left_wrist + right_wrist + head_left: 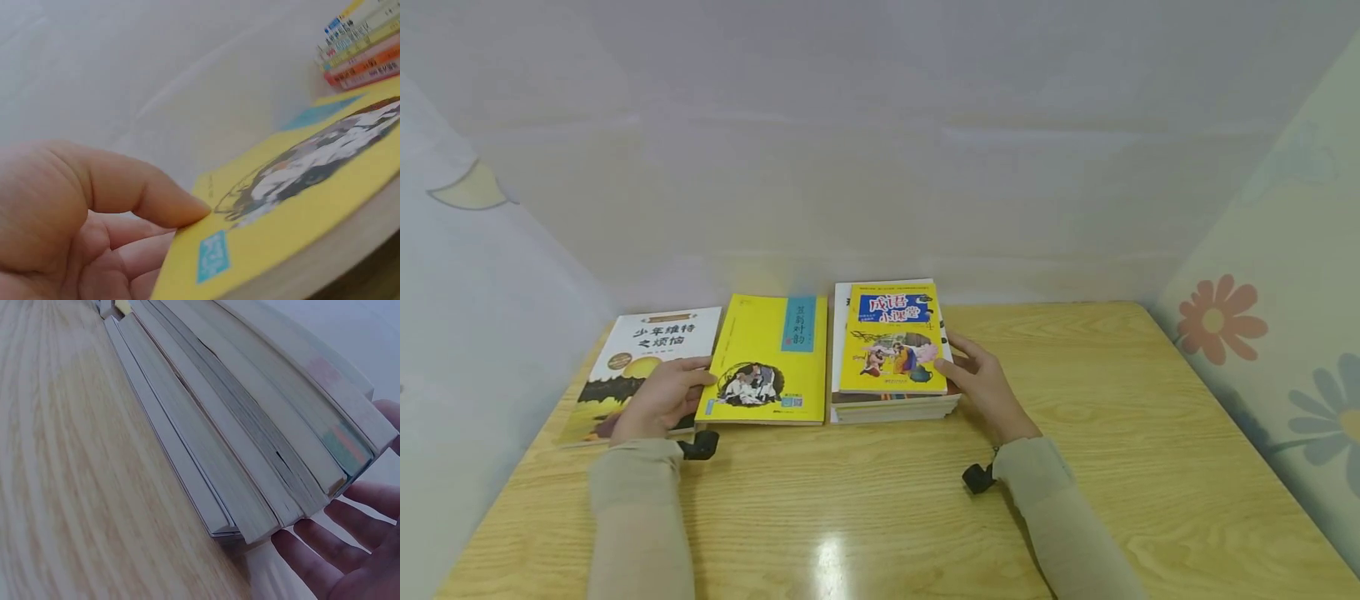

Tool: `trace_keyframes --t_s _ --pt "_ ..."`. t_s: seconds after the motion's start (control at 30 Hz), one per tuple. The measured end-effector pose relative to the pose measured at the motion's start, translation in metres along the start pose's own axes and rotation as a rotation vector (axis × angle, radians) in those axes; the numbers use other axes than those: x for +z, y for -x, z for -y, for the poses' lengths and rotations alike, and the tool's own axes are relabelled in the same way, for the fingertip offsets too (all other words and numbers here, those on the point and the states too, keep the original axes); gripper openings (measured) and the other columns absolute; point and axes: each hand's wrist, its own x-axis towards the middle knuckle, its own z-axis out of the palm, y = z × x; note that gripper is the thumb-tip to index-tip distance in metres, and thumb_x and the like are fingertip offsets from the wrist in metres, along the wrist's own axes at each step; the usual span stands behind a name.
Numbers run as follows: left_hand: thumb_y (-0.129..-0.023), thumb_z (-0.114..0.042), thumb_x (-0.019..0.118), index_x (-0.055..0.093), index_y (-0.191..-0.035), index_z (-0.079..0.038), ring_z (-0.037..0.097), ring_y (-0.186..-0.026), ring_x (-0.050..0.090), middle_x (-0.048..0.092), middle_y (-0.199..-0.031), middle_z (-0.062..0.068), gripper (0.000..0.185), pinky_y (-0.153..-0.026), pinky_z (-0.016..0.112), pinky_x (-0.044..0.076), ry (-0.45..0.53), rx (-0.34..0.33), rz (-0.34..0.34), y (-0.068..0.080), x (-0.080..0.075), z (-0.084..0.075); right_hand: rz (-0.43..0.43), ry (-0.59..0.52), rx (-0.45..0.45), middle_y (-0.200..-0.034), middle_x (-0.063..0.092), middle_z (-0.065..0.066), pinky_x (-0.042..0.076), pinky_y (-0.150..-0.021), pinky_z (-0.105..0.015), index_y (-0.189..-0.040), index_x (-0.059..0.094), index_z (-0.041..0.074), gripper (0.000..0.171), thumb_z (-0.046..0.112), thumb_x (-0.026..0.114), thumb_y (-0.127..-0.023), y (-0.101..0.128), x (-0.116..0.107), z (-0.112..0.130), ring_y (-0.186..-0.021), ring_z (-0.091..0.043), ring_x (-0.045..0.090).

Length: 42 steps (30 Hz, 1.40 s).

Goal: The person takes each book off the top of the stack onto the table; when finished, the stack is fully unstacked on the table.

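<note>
My left hand [664,393] pinches the left edge of a yellow book [752,337] with a blue title panel; it lies flat near the back of the table. In the left wrist view the thumb [159,197] lies on the cover and the other fingers are partly hidden behind the edge. To its right stands a stack of books [250,437], topped by a smaller yellow book [868,333] with a blue title patch. My right hand [988,385] touches the stack's right side, fingers [328,553] stretched along the page edges and thumb at the top book.
A white book [613,346] with a dark landscape lies at the left, partly behind my left hand and forearm. The wooden table [850,500] meets a pale wall [880,200] just behind the books. Side panels with printed flowers [1217,321] and a moon flank the table.
</note>
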Motion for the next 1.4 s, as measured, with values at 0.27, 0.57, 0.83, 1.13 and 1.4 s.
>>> trace_keyframes --t_s 0.27,0.57,0.83,1.13,1.4 --pt "-0.104 -0.022 0.056 0.029 -0.154 0.009 0.04 -0.131 0.051 0.037 -0.152 0.033 0.065 -0.1 0.041 0.053 -0.335 -0.058 -0.077 0.011 0.004 -0.005 0.017 -0.008 -0.025 -0.144 0.055 -0.01 0.057 -0.093 -0.035 -0.153 0.045 0.028 0.066 0.041 0.073 -0.094 0.0 -0.001 0.0 -0.126 -0.028 0.059" --pt "-0.105 -0.021 0.057 0.041 -0.146 0.014 0.027 -0.105 0.065 0.048 -0.142 0.034 0.056 -0.084 0.033 0.06 -0.387 -0.069 -0.106 0.009 0.005 -0.004 0.02 -0.024 -0.035 -0.143 0.057 -0.012 0.059 -0.088 -0.032 -0.154 0.044 0.027 0.066 0.04 0.072 -0.095 0.0 -0.002 -0.003 -0.121 -0.027 0.063" --pt "-0.105 -0.011 0.055 0.042 -0.141 0.021 0.03 -0.1 0.067 0.051 -0.135 0.037 0.05 -0.08 0.034 0.061 -0.43 -0.076 -0.106 0.011 0.009 -0.008 0.014 -0.02 -0.005 -0.146 0.054 -0.012 0.058 -0.09 -0.031 -0.156 0.041 0.027 0.065 0.035 0.069 -0.098 -0.003 -0.002 -0.004 -0.124 -0.027 0.061" --pt "-0.102 -0.012 0.055 0.056 -0.132 0.017 0.025 -0.088 0.071 0.06 -0.124 0.034 0.041 -0.075 0.035 0.062 -0.571 -0.077 -0.259 0.011 0.019 -0.019 0.023 -0.019 0.022 -0.146 0.053 -0.013 0.058 -0.09 -0.032 -0.158 0.039 0.024 0.062 0.026 0.065 -0.102 -0.005 -0.002 -0.004 -0.123 -0.027 0.061" --pt "-0.106 -0.025 0.045 0.067 -0.119 0.011 0.029 -0.076 0.067 0.073 -0.097 0.022 0.043 -0.065 0.043 0.054 -0.795 -0.011 -0.302 0.009 0.027 -0.027 -0.003 0.008 -0.006 -0.145 0.054 -0.008 0.057 -0.091 -0.031 -0.153 0.045 0.031 0.064 0.041 0.071 -0.096 -0.008 0.0 -0.01 -0.125 -0.027 0.06"
